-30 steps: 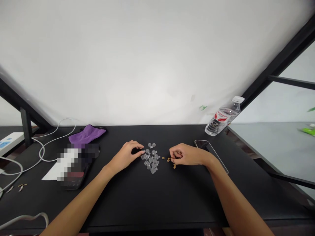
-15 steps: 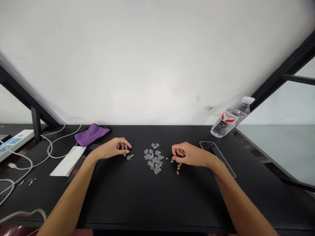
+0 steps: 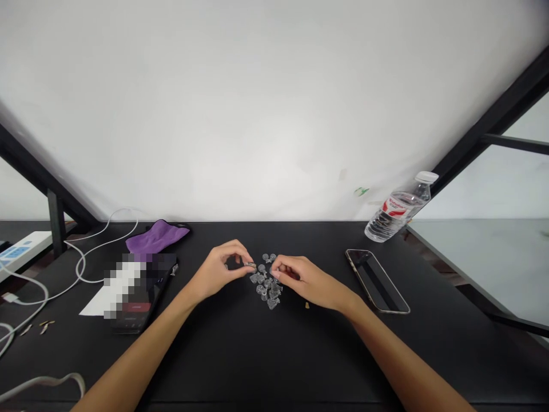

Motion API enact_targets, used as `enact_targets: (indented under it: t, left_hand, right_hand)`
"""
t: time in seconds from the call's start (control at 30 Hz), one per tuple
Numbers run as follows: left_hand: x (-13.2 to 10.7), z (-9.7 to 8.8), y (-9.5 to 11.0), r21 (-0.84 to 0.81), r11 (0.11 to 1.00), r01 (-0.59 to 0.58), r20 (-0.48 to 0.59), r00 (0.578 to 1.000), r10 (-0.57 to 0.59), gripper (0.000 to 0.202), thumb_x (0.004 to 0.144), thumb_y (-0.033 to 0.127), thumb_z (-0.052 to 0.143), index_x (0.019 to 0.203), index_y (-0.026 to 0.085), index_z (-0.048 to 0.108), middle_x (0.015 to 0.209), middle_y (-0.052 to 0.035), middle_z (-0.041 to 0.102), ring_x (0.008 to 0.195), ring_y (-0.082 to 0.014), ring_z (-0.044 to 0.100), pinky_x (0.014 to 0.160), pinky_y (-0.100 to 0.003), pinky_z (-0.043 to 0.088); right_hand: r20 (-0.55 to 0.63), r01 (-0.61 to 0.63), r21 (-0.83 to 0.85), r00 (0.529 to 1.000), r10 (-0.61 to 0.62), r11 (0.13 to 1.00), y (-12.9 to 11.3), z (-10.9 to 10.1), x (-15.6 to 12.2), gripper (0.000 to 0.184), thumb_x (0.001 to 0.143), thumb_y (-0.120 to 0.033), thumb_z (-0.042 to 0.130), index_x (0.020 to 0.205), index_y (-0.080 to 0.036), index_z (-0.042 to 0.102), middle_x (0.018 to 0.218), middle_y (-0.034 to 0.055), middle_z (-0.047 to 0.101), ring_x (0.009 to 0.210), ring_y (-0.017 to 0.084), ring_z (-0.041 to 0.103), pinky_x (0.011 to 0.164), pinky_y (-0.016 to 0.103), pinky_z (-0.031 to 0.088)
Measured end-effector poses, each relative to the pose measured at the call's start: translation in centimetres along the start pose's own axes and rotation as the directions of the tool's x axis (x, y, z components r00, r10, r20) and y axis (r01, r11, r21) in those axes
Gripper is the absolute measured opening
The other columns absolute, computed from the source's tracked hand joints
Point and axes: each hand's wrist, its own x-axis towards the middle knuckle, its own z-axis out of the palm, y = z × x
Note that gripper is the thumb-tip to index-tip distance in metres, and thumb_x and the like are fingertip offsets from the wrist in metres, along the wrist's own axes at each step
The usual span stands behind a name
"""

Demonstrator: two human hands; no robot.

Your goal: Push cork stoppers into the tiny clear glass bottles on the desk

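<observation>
A soft purple cloth (image 3: 156,237) lies far left. The left hand (image 3: 218,272) has moved in, and its fingers pinch narrowly a tiny clear glass bottle (image 3: 249,265) at the pile of clear glass bottles (image 3: 266,286). The right hand (image 3: 306,280) has come close too, grip narrow, but what it holds I cannot tell. One small brown cork (image 3: 307,305) lies on the black table (image 3: 214,355), near a black smartphone (image 3: 376,280).
</observation>
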Motion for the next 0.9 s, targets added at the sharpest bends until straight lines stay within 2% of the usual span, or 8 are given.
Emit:
enact_targets:
  t: [0.13,0.27,0.37,0.5,0.67,0.77,0.9]
  left_hand:
    - [-0.5,2.3,1.6,-0.066,0.992,-0.107,0.002,0.994,0.108,0.010,0.086,0.025,0.080,0.092,0.018,0.075,0.091,-0.0057,0.066,0.082,-0.0161,0.059,0.076,-0.030,0.050]
    - [-0.8,3.2,2.5,-0.085,0.988,-0.132,0.006,0.991,0.133,0.008,0.088,0.023,0.079,0.092,0.018,0.075,0.090,-0.0061,0.065,0.082,-0.0164,0.062,0.076,-0.030,0.052]
    - [-0.6,2.6,2.4,-0.097,0.987,-0.125,-0.013,0.992,0.124,0.010,0.086,0.024,0.081,0.090,0.018,0.074,0.090,-0.0065,0.067,0.082,-0.0168,0.063,0.075,-0.030,0.052]
    - [0.0,0.2,0.7,-0.046,0.997,-0.060,-0.064,0.996,0.057,0.015,0.084,0.028,0.083,0.086,0.018,0.073,0.090,-0.0062,0.068,0.082,-0.0174,0.063,0.077,-0.031,0.052]
    - [0.5,-2.0,-2.8,0.192,0.965,0.181,-0.195,0.970,-0.143,0.017,0.085,0.034,0.079,0.084,0.019,0.073,0.084,-0.0030,0.072,0.074,-0.0165,0.060,0.071,-0.030,0.048]
    - [0.4,-2.1,-3.9,0.273,0.929,0.251,-0.134,0.966,-0.222,0.018,0.086,0.037,0.076,0.084,0.019,0.074,0.082,-0.0020,0.074,0.074,-0.0167,0.062,0.069,-0.030,0.045]
    - [0.2,-1.8,-4.0,0.280,0.924,0.259,-0.040,0.965,-0.258,0.020,0.086,0.040,0.075,0.085,0.020,0.076,0.082,-0.0030,0.074,0.077,-0.0181,0.063,0.067,-0.029,0.043]
  right_hand:
    - [-0.020,0.047,0.049,0.999,-0.046,0.998,-0.7,1.4,0.3,0.031,0.107,-0.045,0.045,0.098,-0.022,0.062,0.083,-0.0016,0.056,0.072,0.014,0.048,0.068,0.026,0.039]
    - [-0.004,0.053,0.056,0.999,-0.053,0.997,-0.6,1.7,0.3,0.034,0.108,-0.046,0.044,0.090,-0.021,0.059,0.081,-0.0022,0.053,0.071,0.014,0.045,0.067,0.026,0.036]
    - [-0.015,0.058,0.083,0.998,-0.057,0.995,-0.5,1.4,0.3,0.036,0.108,-0.046,0.043,0.086,-0.021,0.055,0.078,-0.0029,0.049,0.070,0.014,0.043,0.068,0.026,0.036]
    - [-0.068,0.018,0.028,0.998,-0.017,0.999,0.3,-0.2,0.1,0.034,0.107,-0.042,0.045,0.082,-0.020,0.051,0.075,-0.0034,0.048,0.070,0.013,0.043,0.067,0.026,0.035]
    - [0.039,-0.114,-0.131,0.992,0.120,0.985,2.2,-3.0,-0.6,0.033,0.101,-0.043,0.052,0.077,-0.020,0.053,0.066,-0.0048,0.045,0.062,0.013,0.038,0.059,0.026,0.031]
    - [0.119,-0.151,-0.196,0.977,0.177,0.969,3.0,-4.0,-1.1,0.029,0.098,-0.040,0.054,0.078,-0.019,0.057,0.062,-0.0052,0.044,0.059,0.013,0.037,0.056,0.025,0.030]
    - [0.178,-0.149,-0.246,0.964,0.195,0.958,3.3,-4.3,-1.4,0.022,0.093,-0.036,0.060,0.079,-0.019,0.062,0.060,-0.0053,0.046,0.057,0.012,0.037,0.055,0.025,0.029]
